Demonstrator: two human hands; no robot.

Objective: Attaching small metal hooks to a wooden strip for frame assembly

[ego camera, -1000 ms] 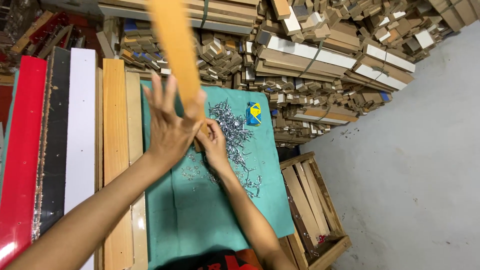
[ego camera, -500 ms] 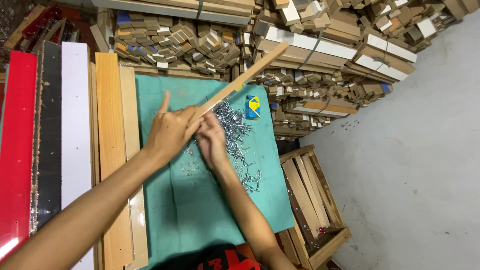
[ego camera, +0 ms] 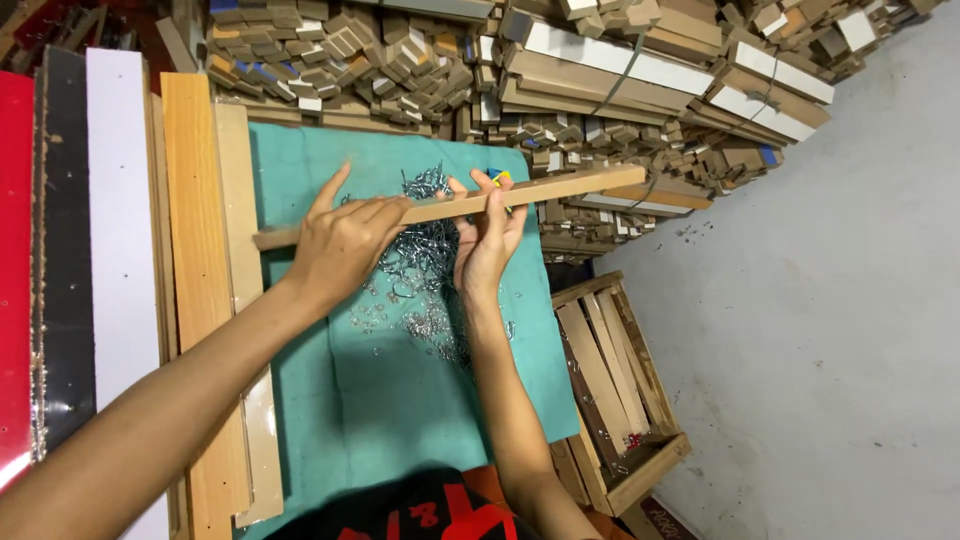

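— Swung down since half a second ago: long pale wooden strip (ego camera: 450, 207), then tilted up toward the stacks, now lying nearly level across the teal cloth-covered worktop (ego camera: 400, 400).

— Held how?

— Gripped by both. Left hand (ego camera: 345, 240) wrapped over the strip near its left end, index finger stretched out along the cloth. Right hand (ego camera: 488, 235) closed around the strip's middle from below, fingertips curled over the top edge.

— Underneath?

— Heap of small shiny metal hooks (ego camera: 425, 270) scattered on the cloth, just under and between both hands.

— Around the cloth?

— To the left, upright boards side by side: light wooden planks (ego camera: 200, 200), then a white panel (ego camera: 115, 200), a black panel (ego camera: 62, 250) and a red panel (ego camera: 15, 280). Beyond the strip, bundled stacks of short wood and white-faced pieces (ego camera: 600, 70). To the right, a slatted wooden crate (ego camera: 610, 380) on the grey concrete floor (ego camera: 820, 330).
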